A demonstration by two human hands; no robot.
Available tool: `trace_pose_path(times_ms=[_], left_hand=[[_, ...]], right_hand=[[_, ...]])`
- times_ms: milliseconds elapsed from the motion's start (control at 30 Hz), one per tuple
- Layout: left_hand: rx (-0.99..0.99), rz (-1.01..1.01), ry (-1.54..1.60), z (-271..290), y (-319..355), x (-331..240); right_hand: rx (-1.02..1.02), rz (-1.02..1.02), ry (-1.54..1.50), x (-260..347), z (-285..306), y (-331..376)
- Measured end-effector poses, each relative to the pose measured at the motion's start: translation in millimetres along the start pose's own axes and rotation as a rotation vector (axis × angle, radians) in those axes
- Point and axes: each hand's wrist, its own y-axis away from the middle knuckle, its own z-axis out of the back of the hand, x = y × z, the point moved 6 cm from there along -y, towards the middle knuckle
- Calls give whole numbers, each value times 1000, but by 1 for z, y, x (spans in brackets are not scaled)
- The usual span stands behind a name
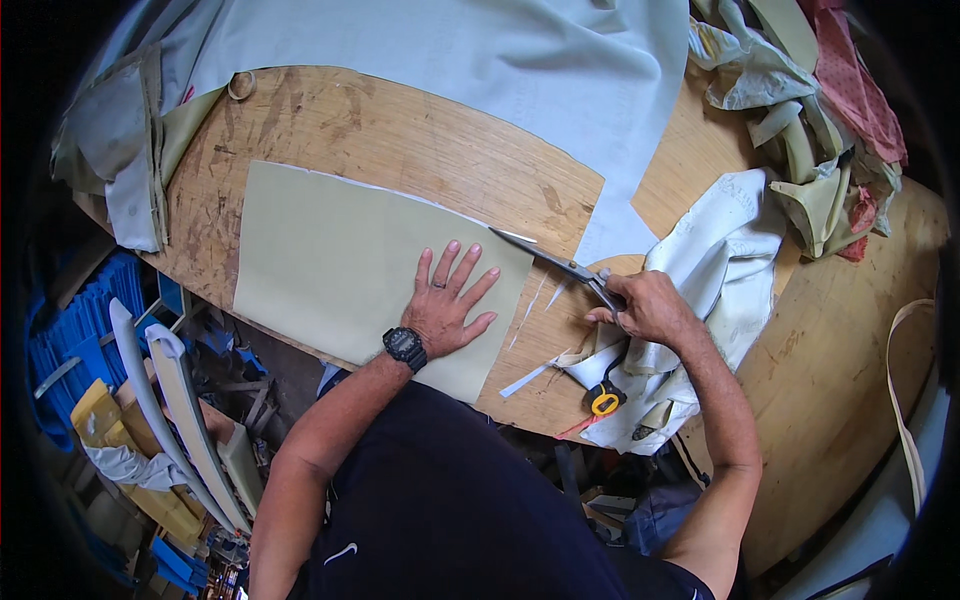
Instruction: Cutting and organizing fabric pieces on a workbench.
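A beige sheet of upholstery material (320, 260) lies flat on the wooden table. Pressed on its right part is my left hand (445, 305), fingers spread, with a black watch on the wrist. My right hand (650, 305) grips the handles of a pair of metal scissors (565, 266). The blades reach the sheet's upper right edge, where a thin white strip runs along the rim. Narrow offcuts (527, 318) lie between the sheet and my right hand. Just below that hand, a black and yellow tape measure (605, 400) rests by crumpled white material.
A large pale sheet (450, 50) covers the table's far side. Crumpled white material (735, 240) lies at the right, with a heap of scraps (820, 130) beyond it. Folded material (125, 150) hangs at the left edge. Long padded pieces (185, 400) stand below the table at left.
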Motion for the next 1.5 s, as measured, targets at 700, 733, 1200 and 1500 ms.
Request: trace_pose_path(times_ms=[700, 733, 1200, 1500], left_hand=[[9, 12, 21, -1, 0, 2], [-4, 6, 24, 0, 0, 1], [-34, -4, 47, 1, 1, 3], [-30, -8, 51, 1, 1, 3]], right_hand=[[-12, 49, -77, 26, 6, -25], [-13, 57, -54, 32, 9, -26], [32, 30, -73, 45, 16, -44], [6, 31, -27, 57, 15, -60]])
